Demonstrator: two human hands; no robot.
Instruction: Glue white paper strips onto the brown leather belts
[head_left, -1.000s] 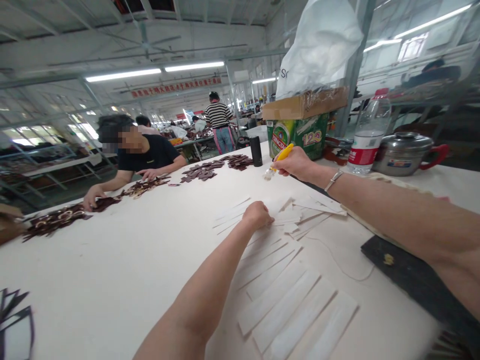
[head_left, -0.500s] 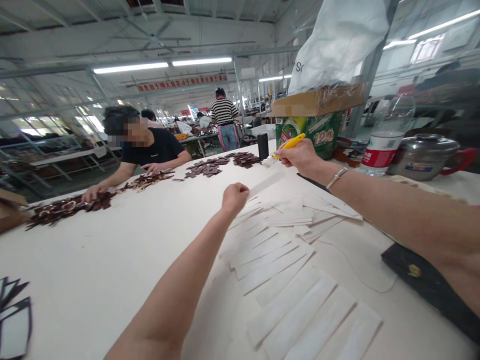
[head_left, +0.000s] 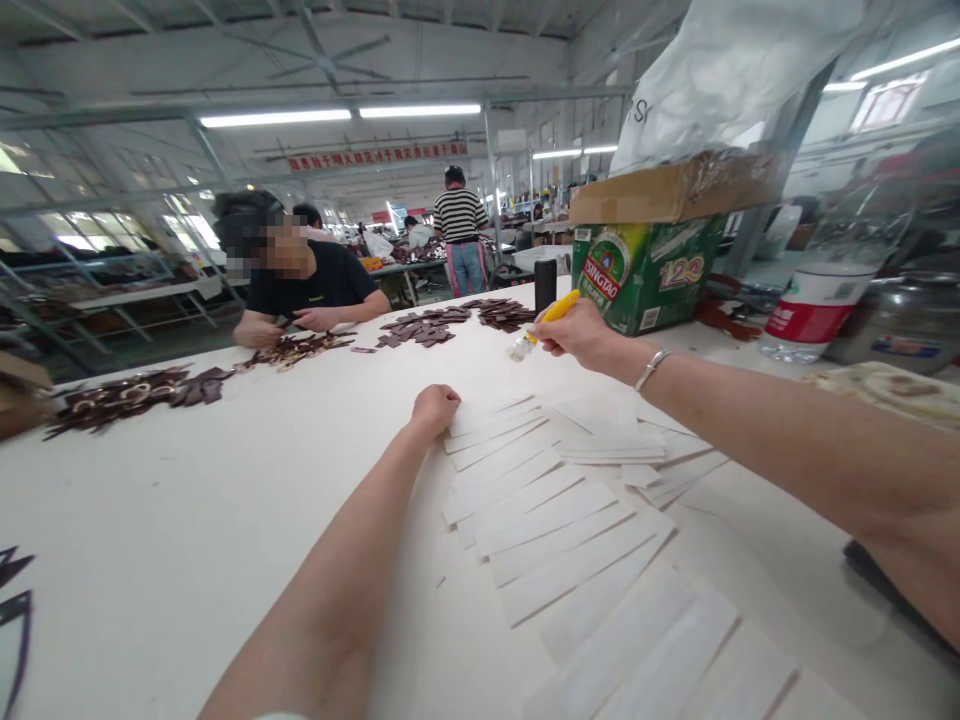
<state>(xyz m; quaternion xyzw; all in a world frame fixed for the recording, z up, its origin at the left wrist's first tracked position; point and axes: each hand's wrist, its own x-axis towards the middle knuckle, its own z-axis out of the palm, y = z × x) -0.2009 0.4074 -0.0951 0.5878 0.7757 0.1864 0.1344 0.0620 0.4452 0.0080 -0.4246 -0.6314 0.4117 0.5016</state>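
Note:
My right hand [head_left: 581,333] is closed around the yellow handle of a brush [head_left: 561,306]. Its pale bristles point down and left, above the far end of the strips. My left hand [head_left: 436,410] is closed in a pinch, low at the left end of the farthest white strips [head_left: 495,422]; whether a strip end is between the fingers is hidden. Many flat white strips [head_left: 559,525] lie overlapping in a slanting row toward me. Right of the row lies a loose stack of white pieces [head_left: 611,440].
Dark brown pieces [head_left: 424,327] lie in piles along the far edge, where a co-worker [head_left: 307,275] handles some. A black cylinder [head_left: 545,285], a green carton [head_left: 637,270], a plastic bottle [head_left: 814,305] and a metal mug [head_left: 904,320] stand at right.
My left hand has moved left and nearer, from holding out a blurred white strip to the row's far end. The brush has come left and lower. My view has shifted slightly.

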